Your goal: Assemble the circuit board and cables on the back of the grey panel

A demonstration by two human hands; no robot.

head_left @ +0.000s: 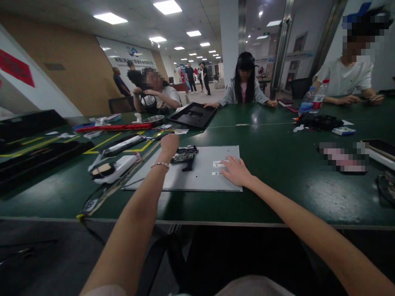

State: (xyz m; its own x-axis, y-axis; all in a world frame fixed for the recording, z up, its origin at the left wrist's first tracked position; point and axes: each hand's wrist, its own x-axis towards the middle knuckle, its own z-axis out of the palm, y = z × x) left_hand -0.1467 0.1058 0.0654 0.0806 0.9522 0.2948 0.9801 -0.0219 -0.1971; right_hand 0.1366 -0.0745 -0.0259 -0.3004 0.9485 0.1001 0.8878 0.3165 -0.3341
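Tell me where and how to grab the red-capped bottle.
I'd wrap the fingers round the upper body of the red-capped bottle, coming from its right: it stands upright, the other bottle crowds its left, and black plastic lies in front.

The room is lit by rectangular ceiling panels (168, 7), which are reflected in the green surface (274, 164). A tan wall (52, 53) is seen at the left, with a red banner (15, 68) mounted beside it; a white sign wall (129, 55) is marked with a blue logo. A white pillar (230, 41) is flanked by metal-framed glass panels (262, 49) at the right. Dark chairs (300, 87) are placed by the surface, and grey flooring (197, 100) is shown beyond.
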